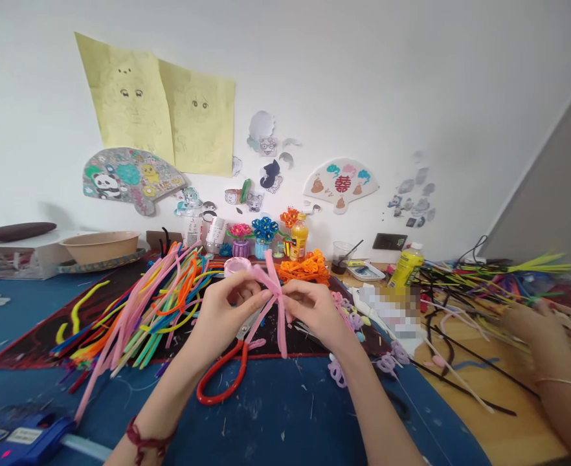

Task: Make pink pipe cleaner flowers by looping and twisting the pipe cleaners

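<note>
Pink pipe cleaners (281, 327) cross in a small bundle between my two hands, their ends fanning up and down. My left hand (232, 304) pinches the bundle near the crossing with thumb and fingers. On the other side, my right hand (317, 310) is closed on the same pink pipe cleaners, its fingertips partly hidden behind them. Red-handled scissors (212, 400) lie below on the blue table, their blades partly hidden by my left hand. A roll of pink tape (237, 264) sits just beyond my left hand.
Loose coloured pipe cleaners (134, 310) pile at left on a dark mat. A blue glue gun (28, 440) lies front left. Orange looped pipe cleaners (309, 266), pipe-cleaner flowers (265, 230) and a yellow bottle (406, 266) stand behind. Another person's hand (533, 323) works at right.
</note>
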`<act>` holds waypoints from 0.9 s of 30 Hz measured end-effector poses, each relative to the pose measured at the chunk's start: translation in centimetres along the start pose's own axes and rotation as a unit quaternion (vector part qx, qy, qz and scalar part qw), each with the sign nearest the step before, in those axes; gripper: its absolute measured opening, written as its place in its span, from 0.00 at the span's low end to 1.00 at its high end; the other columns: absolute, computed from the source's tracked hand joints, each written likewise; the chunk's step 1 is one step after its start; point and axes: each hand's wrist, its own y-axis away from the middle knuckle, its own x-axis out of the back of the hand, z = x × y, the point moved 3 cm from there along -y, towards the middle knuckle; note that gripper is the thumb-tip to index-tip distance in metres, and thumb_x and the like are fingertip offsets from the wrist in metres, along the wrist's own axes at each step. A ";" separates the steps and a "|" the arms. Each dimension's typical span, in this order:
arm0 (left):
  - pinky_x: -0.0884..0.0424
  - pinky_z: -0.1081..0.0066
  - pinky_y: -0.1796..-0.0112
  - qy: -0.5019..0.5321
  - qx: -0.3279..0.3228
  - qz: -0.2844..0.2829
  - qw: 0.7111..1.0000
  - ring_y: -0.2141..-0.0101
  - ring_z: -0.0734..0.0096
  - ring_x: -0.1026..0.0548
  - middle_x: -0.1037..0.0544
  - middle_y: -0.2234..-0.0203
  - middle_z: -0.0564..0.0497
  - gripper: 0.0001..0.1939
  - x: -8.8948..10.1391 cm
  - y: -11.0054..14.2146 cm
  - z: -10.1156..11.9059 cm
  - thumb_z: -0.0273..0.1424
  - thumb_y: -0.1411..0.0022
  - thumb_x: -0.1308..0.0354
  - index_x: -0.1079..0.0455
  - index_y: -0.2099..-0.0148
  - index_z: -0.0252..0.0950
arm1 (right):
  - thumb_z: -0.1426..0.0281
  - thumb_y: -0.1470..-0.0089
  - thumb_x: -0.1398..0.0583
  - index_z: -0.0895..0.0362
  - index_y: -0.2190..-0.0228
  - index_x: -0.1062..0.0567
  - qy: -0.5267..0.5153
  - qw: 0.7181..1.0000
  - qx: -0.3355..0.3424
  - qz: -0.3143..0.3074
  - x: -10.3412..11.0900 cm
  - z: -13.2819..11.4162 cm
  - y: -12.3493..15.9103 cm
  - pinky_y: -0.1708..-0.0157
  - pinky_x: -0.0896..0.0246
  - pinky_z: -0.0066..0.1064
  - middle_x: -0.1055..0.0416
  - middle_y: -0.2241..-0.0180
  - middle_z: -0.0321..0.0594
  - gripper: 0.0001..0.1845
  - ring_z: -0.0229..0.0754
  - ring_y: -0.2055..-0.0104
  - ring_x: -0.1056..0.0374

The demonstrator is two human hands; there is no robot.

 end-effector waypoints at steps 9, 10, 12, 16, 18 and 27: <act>0.39 0.75 0.73 -0.192 -0.098 0.043 0.975 0.79 0.74 0.33 0.25 0.80 0.53 0.11 -0.2 0.6 0.3 0.36 0.38 0.42 0.25 0.70 0.36 | 0.67 0.48 0.36 0.55 0.62 0.23 0.115 0.987 0.075 0.079 0.1 0.4 0.0 0.74 0.39 0.28 0.29 0.72 0.36 0.10 0.37 0.73 0.35; 0.39 0.75 0.73 -0.207 -0.107 0.045 0.971 0.79 0.74 0.33 0.24 0.80 0.53 0.12 -0.3 0.6 0.2 0.35 0.38 0.43 0.25 0.70 0.36 | 0.67 0.48 0.35 0.55 0.62 0.23 0.131 0.984 0.094 0.082 0.0 0.3 0.0 0.74 0.39 0.28 0.29 0.72 0.36 0.10 0.37 0.73 0.35; 0.39 0.75 0.73 -0.226 -0.123 0.039 0.966 0.79 0.74 0.33 0.24 0.79 0.52 0.13 -0.5 0.6 0.1 0.34 0.37 0.46 0.26 0.70 0.35 | 0.67 0.48 0.35 0.55 0.66 0.23 0.157 0.976 0.127 0.085 -0.2 -0.1 0.2 0.74 0.39 0.29 0.28 0.72 0.37 0.07 0.38 0.73 0.34; 0.41 0.75 0.74 -0.239 -0.119 0.017 0.964 0.79 0.74 0.34 0.26 0.81 0.53 0.15 -0.7 0.5 0.1 0.35 0.36 0.48 0.28 0.72 0.35 | 0.68 0.44 0.38 0.54 0.70 0.23 0.224 0.952 0.185 0.092 -0.5 -0.3 0.6 0.72 0.38 0.31 0.27 0.73 0.39 0.04 0.41 0.72 0.33; 0.42 0.75 0.75 -0.243 -0.103 0.012 0.965 0.80 0.75 0.37 0.29 0.83 0.54 0.16 -0.6 0.4 0.1 0.36 0.36 0.48 0.30 0.74 0.35 | 0.68 0.43 0.39 0.54 0.71 0.23 0.249 0.943 0.205 0.086 -0.7 -0.2 0.8 0.71 0.37 0.33 0.27 0.72 0.40 0.06 0.42 0.70 0.33; 0.42 0.75 0.76 -0.189 -0.064 0.033 0.979 0.79 0.75 0.38 0.31 0.82 0.55 0.15 -0.6 0.4 0.3 0.38 0.37 0.46 0.29 0.72 0.35 | 0.66 0.45 0.39 0.54 0.69 0.25 0.137 0.981 0.105 0.086 -0.4 0.0 0.4 0.72 0.32 0.31 0.27 0.75 0.37 0.05 0.40 0.74 0.29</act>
